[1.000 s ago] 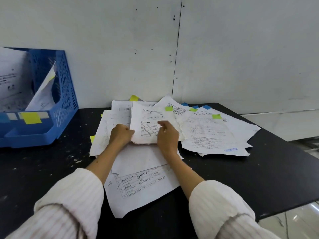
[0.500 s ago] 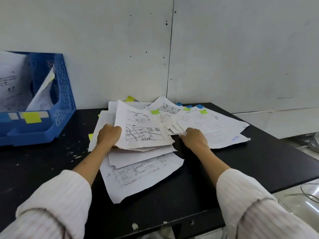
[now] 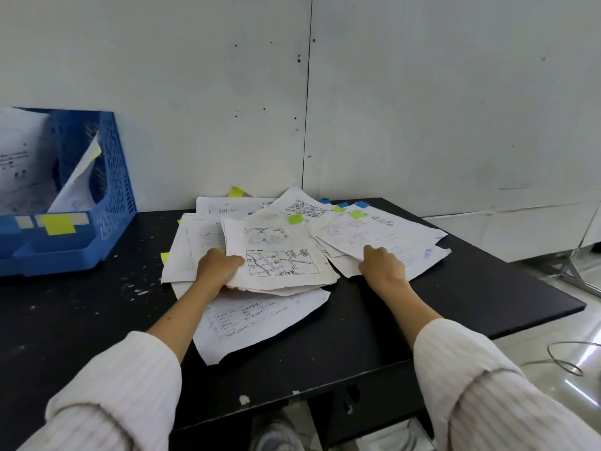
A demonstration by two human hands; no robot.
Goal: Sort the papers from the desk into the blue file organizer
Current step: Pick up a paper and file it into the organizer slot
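Black desk (image 3: 422, 304), left hand (image 3: 218, 267) gripping map sheet (image 3: 276, 252), right hand (image 3: 383, 266) seemingly pinching neighbouring papers (image 3: 383, 232)

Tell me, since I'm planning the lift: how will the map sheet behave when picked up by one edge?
Probably floppy: the map sheet already curves where the left hand grips its edge. Likely fragile too, given its worn, ragged border. The sheets under it may slide apart.

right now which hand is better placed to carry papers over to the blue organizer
Left, probably. The left hand already grips the map sheets, and the blue file organizer stands on its side. The right hand holds papers farther away.
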